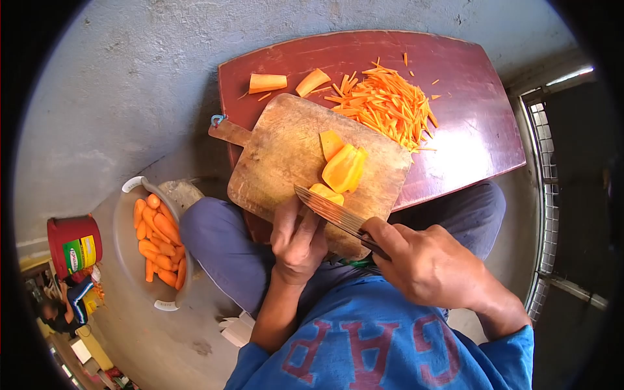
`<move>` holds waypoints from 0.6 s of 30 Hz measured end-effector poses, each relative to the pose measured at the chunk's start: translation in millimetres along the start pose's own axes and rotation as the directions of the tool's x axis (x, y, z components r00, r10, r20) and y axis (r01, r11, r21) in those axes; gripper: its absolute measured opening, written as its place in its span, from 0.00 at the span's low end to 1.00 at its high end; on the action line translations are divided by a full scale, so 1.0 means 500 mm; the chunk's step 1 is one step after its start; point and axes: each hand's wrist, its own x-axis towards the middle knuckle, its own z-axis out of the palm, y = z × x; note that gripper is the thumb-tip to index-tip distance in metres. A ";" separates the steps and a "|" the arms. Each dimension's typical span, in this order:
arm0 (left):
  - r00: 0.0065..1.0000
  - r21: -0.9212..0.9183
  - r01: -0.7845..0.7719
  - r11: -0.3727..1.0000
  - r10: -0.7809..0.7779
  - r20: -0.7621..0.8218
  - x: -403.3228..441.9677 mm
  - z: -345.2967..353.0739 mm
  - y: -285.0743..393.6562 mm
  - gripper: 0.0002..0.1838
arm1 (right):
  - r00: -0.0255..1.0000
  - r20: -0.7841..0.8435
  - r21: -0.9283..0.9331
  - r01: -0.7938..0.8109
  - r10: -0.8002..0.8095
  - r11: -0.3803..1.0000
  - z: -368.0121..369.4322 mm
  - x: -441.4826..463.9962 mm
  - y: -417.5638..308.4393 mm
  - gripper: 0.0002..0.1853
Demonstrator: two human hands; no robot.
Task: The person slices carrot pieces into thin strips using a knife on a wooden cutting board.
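My right hand point(435, 263) grips a kitchen knife point(331, 211) by its dark handle, with the blade slanting up and left over the near part of the wooden cutting board point(273, 156). Close to the blade's tip, my left hand point(298, 244) rests at the board's near edge with its fingers bent and closed; what lies under them is hidden. Just beyond the blade lies a cut carrot piece point(327, 193), partly covered by the knife. Carrot slices point(346, 168) overlap farther up the board, one flat slice point(330, 144) at their far end.
The board lies on a dark red table point(465, 97). A heap of carrot strips point(387, 107) and two carrot chunks point(267, 82) point(312, 82) are on it. Left on the floor stand a tub point(123, 250) of peeled carrots point(159, 237) and a red bucket point(62, 240). Another person point(68, 309) sits far left.
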 end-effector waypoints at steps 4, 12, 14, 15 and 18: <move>1.000 0.001 -0.016 1.000 0.016 -0.001 -0.003 0.005 -0.001 0.17 | 0.995 0.039 -0.017 -0.093 0.093 0.996 0.057 0.026 0.079 0.20; 1.000 0.005 0.012 1.000 -0.012 -0.021 0.001 0.012 0.001 0.19 | 0.994 -0.056 0.131 -0.083 0.090 0.988 0.015 -0.003 0.046 0.24; 0.999 0.020 -0.007 1.000 0.007 -0.034 0.003 0.014 0.001 0.20 | 0.993 -0.097 0.184 -0.041 0.060 0.982 0.004 -0.012 0.028 0.25; 1.000 0.019 -0.001 1.000 0.002 -0.027 0.002 0.014 0.000 0.20 | 0.996 -0.071 0.156 -0.047 0.058 0.987 -0.002 -0.014 0.022 0.26; 1.000 0.004 0.024 1.000 -0.024 -0.016 -0.006 0.011 -0.001 0.22 | 0.998 -0.014 0.093 -0.052 0.054 0.994 -0.008 -0.016 0.012 0.27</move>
